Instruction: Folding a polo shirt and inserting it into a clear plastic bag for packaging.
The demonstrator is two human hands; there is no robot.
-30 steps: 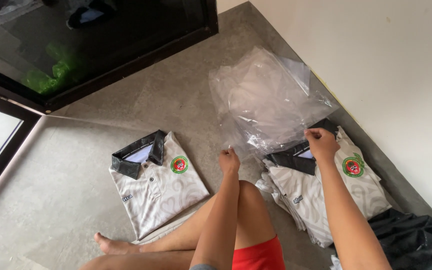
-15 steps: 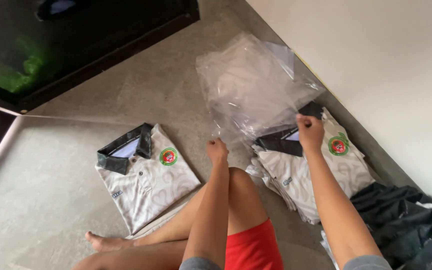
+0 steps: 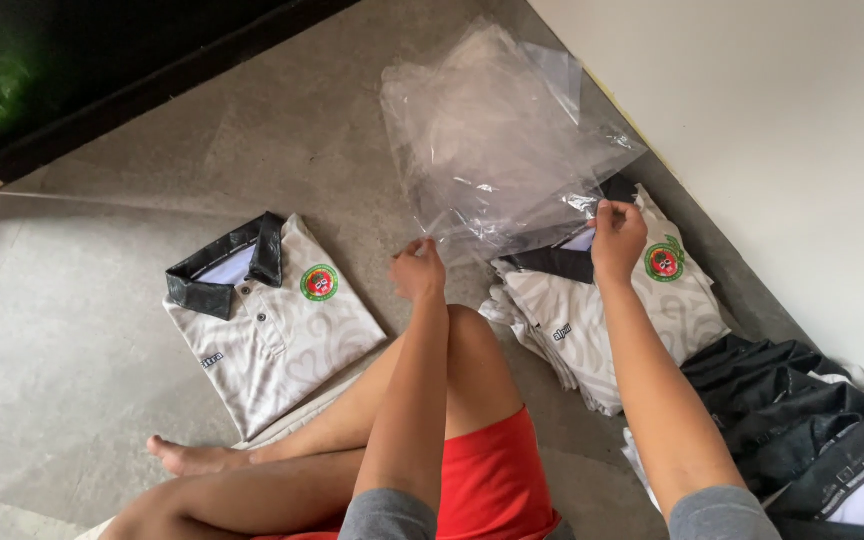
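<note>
A person seated on a grey concrete floor (image 3: pixel 102 330) is holding up a clear plastic bag (image 3: pixel 497 140) by its lower edge, both hands raised in front of bent bare knees. The left hand (image 3: pixel 418 270) is pinching the bag's near left corner, fingers curled closed around the film; the right hand (image 3: pixel 618 236) is gripping the near right corner, thumb and fingers closed on the plastic. The bag is spreading out flat and crinkled above the hands, reaching toward a white wall (image 3: pixel 772 130), and it is looking empty, with the floor showing through it. Just beneath the right hand, a stack of folded white polo shirts (image 3: pixel 602 320) with black collars and a round red and green badge is lying on the floor, the top shirt's collar partly covered by the bag. A single folded polo shirt (image 3: pixel 272 330) of the same pattern is lying apart to the left, close to the person's shin and bare foot (image 3: pixel 187 457). To the far right, a pile of dark garments (image 3: pixel 802 420) is resting against the base of the wall, touching the stack's edge. The person is wearing red shorts (image 3: pixel 492 480) and grey sleeves
</note>
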